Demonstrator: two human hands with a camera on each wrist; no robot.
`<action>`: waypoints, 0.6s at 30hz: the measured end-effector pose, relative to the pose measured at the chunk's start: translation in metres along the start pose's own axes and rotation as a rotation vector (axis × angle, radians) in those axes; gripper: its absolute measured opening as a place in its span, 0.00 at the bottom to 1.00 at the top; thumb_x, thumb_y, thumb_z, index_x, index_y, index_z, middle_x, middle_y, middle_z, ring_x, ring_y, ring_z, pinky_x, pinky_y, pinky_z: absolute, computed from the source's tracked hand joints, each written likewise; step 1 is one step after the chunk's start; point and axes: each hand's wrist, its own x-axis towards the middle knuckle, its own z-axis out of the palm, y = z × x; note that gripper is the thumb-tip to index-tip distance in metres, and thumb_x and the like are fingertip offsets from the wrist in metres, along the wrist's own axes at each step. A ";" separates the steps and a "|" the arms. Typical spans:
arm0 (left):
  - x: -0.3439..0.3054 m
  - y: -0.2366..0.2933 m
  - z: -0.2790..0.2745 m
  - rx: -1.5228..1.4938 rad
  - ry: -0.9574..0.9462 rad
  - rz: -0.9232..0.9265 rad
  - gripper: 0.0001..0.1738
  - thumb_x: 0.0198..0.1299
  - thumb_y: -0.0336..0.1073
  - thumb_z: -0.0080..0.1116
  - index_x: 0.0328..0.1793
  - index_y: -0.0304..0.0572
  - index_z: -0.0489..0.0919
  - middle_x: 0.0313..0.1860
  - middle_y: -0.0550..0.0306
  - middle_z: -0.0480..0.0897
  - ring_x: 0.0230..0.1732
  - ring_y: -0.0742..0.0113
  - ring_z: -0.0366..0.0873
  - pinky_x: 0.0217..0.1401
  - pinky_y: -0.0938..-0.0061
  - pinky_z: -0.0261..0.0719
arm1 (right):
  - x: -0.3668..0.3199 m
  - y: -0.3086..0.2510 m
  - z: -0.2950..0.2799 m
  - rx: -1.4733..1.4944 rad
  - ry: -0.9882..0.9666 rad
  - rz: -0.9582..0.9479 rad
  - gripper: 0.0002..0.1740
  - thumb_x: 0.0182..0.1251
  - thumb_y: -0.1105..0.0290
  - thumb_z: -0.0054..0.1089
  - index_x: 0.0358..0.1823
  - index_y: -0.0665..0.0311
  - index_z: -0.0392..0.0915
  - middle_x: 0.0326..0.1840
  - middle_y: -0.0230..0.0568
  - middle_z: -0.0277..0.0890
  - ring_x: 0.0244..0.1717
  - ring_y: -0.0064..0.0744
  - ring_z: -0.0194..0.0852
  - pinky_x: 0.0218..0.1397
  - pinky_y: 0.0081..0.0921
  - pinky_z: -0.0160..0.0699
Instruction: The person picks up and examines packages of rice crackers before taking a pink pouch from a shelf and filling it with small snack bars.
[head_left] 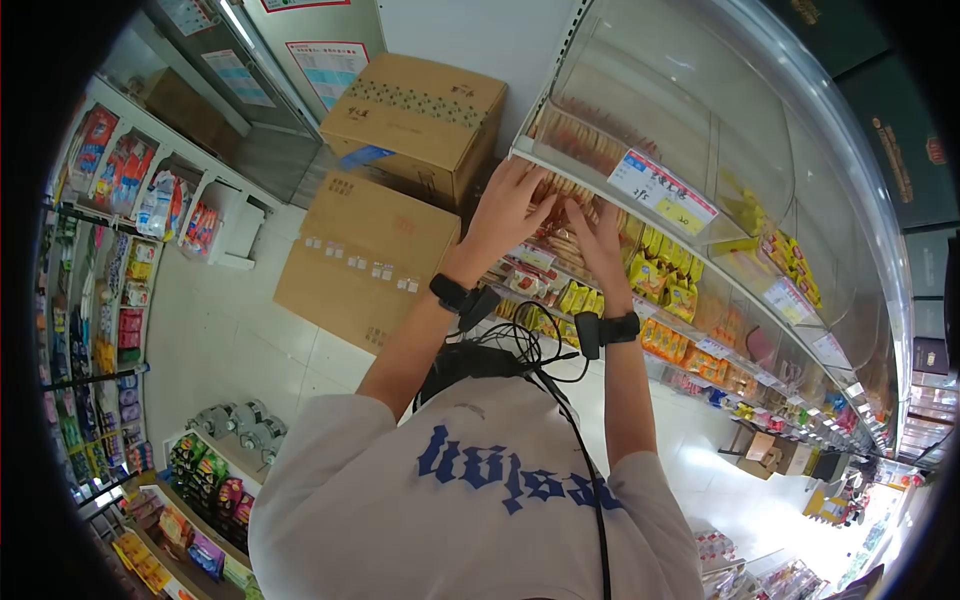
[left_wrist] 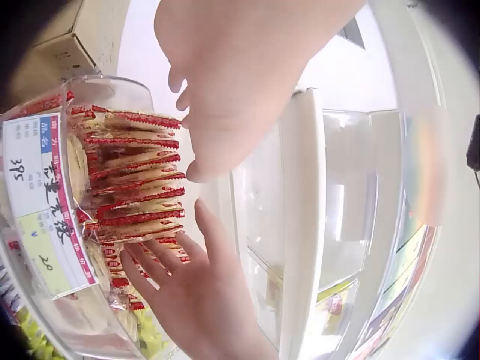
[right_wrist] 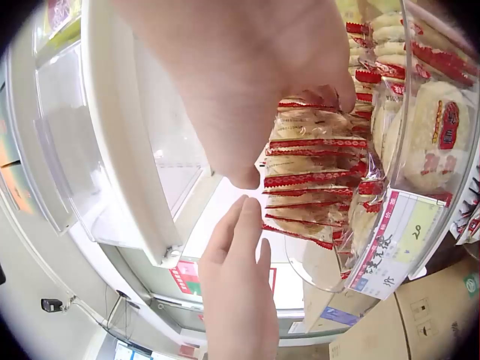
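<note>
Both hands are at a clear bin of wrapped flat biscuits with red-edged wrappers (head_left: 563,205). The left hand (head_left: 508,215) is at the bin's left end, fingers spread and only slightly bent; the right hand (head_left: 602,248) reaches in beside it. A stacked row of packets (left_wrist: 139,180) lies between the left hand (left_wrist: 232,82) and the right hand (left_wrist: 195,300), whose extended fingertips touch the packets. In the right wrist view, the right hand (right_wrist: 240,90) covers part of the row (right_wrist: 311,172), and the left hand (right_wrist: 244,277) has straight fingers at its end. Some fingertips are hidden.
A price label (head_left: 662,190) is on the shelf front. Yellow packets (head_left: 665,275) fill the neighbouring section. Two cardboard boxes (head_left: 365,255) stand left of the shelf. Black cables (head_left: 530,345) hang between the wrists. Stocked racks (head_left: 130,330) line the far left.
</note>
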 end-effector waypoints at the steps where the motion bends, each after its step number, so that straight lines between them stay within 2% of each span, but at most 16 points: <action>1: -0.003 -0.001 -0.003 0.003 0.023 0.001 0.26 0.61 0.32 0.66 0.65 0.37 0.75 0.61 0.41 0.76 0.64 0.36 0.72 0.68 0.50 0.71 | -0.004 -0.007 0.001 0.039 0.022 0.009 0.42 0.74 0.55 0.66 0.79 0.69 0.55 0.73 0.56 0.67 0.68 0.40 0.72 0.66 0.34 0.76; 2: -0.006 -0.003 -0.005 0.004 0.043 0.001 0.27 0.60 0.31 0.67 0.66 0.37 0.75 0.60 0.42 0.76 0.63 0.37 0.72 0.68 0.50 0.71 | -0.007 -0.010 0.000 0.077 0.045 0.021 0.42 0.74 0.56 0.66 0.78 0.69 0.56 0.72 0.55 0.67 0.67 0.39 0.74 0.63 0.34 0.79; 5: -0.018 -0.019 0.000 0.093 0.106 -0.053 0.29 0.58 0.30 0.69 0.66 0.38 0.75 0.60 0.44 0.76 0.63 0.39 0.73 0.66 0.52 0.74 | -0.008 0.002 -0.007 -0.090 0.055 0.032 0.39 0.72 0.58 0.68 0.75 0.71 0.60 0.67 0.56 0.74 0.63 0.39 0.78 0.59 0.35 0.82; 8: -0.025 -0.029 0.000 0.104 0.093 -0.115 0.30 0.57 0.30 0.70 0.67 0.40 0.76 0.59 0.46 0.76 0.62 0.43 0.74 0.62 0.55 0.77 | -0.007 0.006 -0.016 -0.242 -0.016 0.141 0.40 0.70 0.62 0.71 0.76 0.69 0.61 0.68 0.60 0.72 0.63 0.45 0.81 0.58 0.34 0.84; 11: -0.022 -0.031 0.000 0.102 0.053 -0.133 0.29 0.57 0.30 0.71 0.66 0.40 0.77 0.57 0.48 0.77 0.59 0.46 0.75 0.57 0.56 0.79 | -0.003 0.026 -0.014 -0.432 0.078 -0.023 0.39 0.66 0.56 0.71 0.70 0.74 0.66 0.52 0.65 0.81 0.57 0.59 0.82 0.58 0.45 0.81; 14: -0.016 -0.031 0.002 0.155 0.084 -0.118 0.24 0.59 0.29 0.70 0.62 0.39 0.80 0.55 0.49 0.77 0.56 0.47 0.75 0.55 0.56 0.78 | -0.002 0.018 -0.007 -0.387 0.071 -0.049 0.39 0.65 0.54 0.71 0.68 0.74 0.67 0.53 0.68 0.80 0.54 0.67 0.79 0.58 0.48 0.79; 18: -0.010 -0.035 0.010 0.179 0.154 -0.148 0.15 0.59 0.30 0.69 0.52 0.35 0.85 0.54 0.50 0.77 0.55 0.47 0.75 0.55 0.55 0.77 | 0.001 0.022 0.000 -0.514 0.118 -0.107 0.35 0.67 0.55 0.69 0.65 0.74 0.70 0.53 0.66 0.81 0.54 0.65 0.80 0.57 0.47 0.79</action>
